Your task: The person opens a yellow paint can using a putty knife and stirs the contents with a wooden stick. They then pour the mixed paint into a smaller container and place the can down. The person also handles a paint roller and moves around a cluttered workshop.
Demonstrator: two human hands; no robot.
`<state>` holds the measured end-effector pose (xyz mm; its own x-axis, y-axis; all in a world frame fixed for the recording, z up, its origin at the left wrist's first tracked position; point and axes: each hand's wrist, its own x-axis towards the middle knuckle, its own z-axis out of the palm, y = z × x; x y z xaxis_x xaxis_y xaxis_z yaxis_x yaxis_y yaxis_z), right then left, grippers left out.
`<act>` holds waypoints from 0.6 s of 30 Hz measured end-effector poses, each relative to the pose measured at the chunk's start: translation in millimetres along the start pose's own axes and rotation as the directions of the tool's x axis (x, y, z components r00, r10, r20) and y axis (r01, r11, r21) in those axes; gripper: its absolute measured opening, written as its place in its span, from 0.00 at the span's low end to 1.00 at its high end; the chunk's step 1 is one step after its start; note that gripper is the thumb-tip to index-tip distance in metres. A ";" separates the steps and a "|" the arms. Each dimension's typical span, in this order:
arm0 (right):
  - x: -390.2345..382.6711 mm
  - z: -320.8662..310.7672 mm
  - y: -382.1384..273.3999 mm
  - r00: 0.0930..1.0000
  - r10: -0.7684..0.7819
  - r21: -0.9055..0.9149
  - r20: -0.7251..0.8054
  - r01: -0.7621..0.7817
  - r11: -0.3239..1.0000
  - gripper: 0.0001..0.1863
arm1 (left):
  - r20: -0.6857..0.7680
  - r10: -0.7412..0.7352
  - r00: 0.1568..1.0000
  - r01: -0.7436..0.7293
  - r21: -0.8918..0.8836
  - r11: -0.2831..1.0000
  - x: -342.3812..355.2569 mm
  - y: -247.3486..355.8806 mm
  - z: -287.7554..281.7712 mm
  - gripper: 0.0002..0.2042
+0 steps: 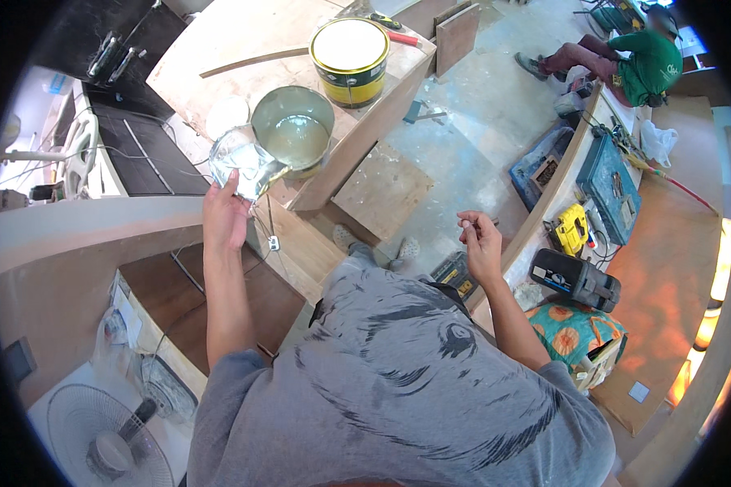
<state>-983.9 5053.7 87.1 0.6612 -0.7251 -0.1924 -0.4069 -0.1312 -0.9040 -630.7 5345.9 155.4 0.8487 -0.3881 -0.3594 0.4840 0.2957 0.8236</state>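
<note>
Holding a crumpled foil pouch in my left hand, I have its mouth tipped against the rim of the open can at upper centre of the frame, so I judge this to be the pouring or emptying step. The left fingers are closed around the pouch's lower edge. My right hand hangs apart at centre right, fingers pinched together; whether a small thing sits between them I cannot tell.

The open can stands on the wooden surface, pale liquid inside, with the pouch touching its near rim. Next, as I judge it, the pouch needs more tilt over the can, kept steady so nothing runs down the outside.

Counting: two cans, one open and one lidded yellow can behind it; one pouch; one fan at lower left; one yellow drill at right; one other person seated at upper right.
</note>
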 end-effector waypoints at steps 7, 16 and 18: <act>-6.0 -22.5 41.2 0.993 0.031 0.017 0.113 -0.033 0.999 0.10 | 0.044 -0.112 0.993 0.110 0.042 0.993 -74.1 -28.7 16.6 0.16; -16.9 -24.5 87.6 0.973 0.080 -0.057 0.218 -0.069 0.996 0.12 | 0.087 -0.361 0.928 0.363 -0.009 0.932 -75.0 -171.4 -10.4 0.15; -28.6 -34.0 110.3 0.970 0.113 -0.099 0.213 -0.094 0.991 0.12 | 0.128 -0.420 0.899 0.426 -0.024 0.904 -59.7 -212.5 -21.0 0.14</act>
<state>-1069.1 5037.0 5.8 0.7297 -0.5747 -0.3705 -0.5278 -0.1290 -0.8395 -779.7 5324.5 -7.3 0.5321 -0.5843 -0.6127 0.8043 0.1229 0.5814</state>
